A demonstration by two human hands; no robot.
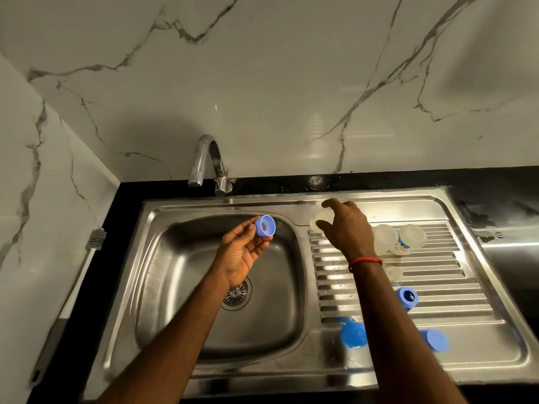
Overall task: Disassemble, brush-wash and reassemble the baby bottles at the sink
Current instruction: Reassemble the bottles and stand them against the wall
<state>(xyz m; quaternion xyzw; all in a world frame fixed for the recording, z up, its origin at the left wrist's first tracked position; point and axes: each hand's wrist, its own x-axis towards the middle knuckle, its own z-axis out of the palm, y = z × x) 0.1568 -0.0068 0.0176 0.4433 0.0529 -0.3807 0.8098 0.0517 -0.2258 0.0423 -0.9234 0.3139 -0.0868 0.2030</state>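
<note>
Head view: hidden stuff first. R hand (347,225) covers most of a clear plastic piece (318,220) at the far-left corner of the drainboard (437,287). Only its pale edge shows, so can't say if it's a teat, a cap or a bottle. Fingers curve down over it, thumb lifted to the far side; whether they actually clamp it can't be told. R forearm crosses the drainboard and hides part of a small clear piece (393,273) just past the red thread band (366,260) on the wrist.

L hand (242,255) is over the sink bowl (175,287), palm up, thumb and fingertips pinching a blue screw ring (265,225), open side toward the camera. L wrist covers part of the drain (237,294).

Plain clear bottle (385,239) and labelled clear bottle (409,239) lie side by side, touching, just right of R hand. Label has blue and red print, too small and blurred to read; no other writing legible.

A second blue ring (407,297) sits on the ribs beside the forearm. Nearer the front are a left blue cap (353,335) and a right blue cap (434,339), both blurred, one each side of the forearm.

Brush (78,275) lies on the black counter (495,182) along the left wall, bristle head at the far end, handle end dim. Tap (208,164) stands behind the bowl.
</note>
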